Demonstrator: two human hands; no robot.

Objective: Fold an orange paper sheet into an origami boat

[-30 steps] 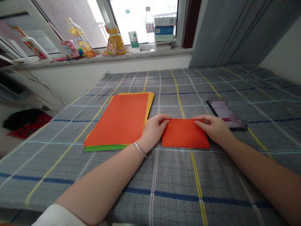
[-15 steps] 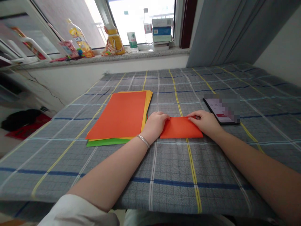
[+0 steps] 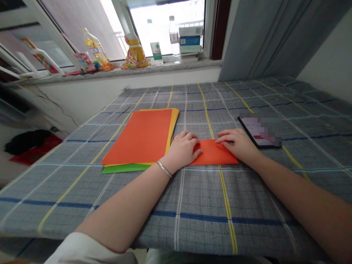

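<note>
A folded piece of orange paper (image 3: 210, 156) lies flat on the checked cloth, its long side running left to right. My left hand (image 3: 184, 148) rests over its left end, with the thumb spread from the fingers and touching the paper. On the upper right part of the sheet lie the fingertips of my right hand (image 3: 238, 143), stretched out and a little apart. Both hands press on the paper from above and hide its two ends. Left of my left hand is a stack of coloured paper (image 3: 140, 135), orange on top, with yellow and green edges showing beneath.
A phone (image 3: 260, 132) lies beyond my right hand, its screen partly blurred. The grey checked cloth (image 3: 132, 209) covers the table. Along the windowsill (image 3: 118, 73) stand bottles (image 3: 99, 51), a tube (image 3: 156, 53) and stacked boxes (image 3: 189, 40).
My fingers have shifted from the paper's far edge onto its upper face. My left thumb now shows on the paper, and my right fingers have spread. The view has tilted slightly.
</note>
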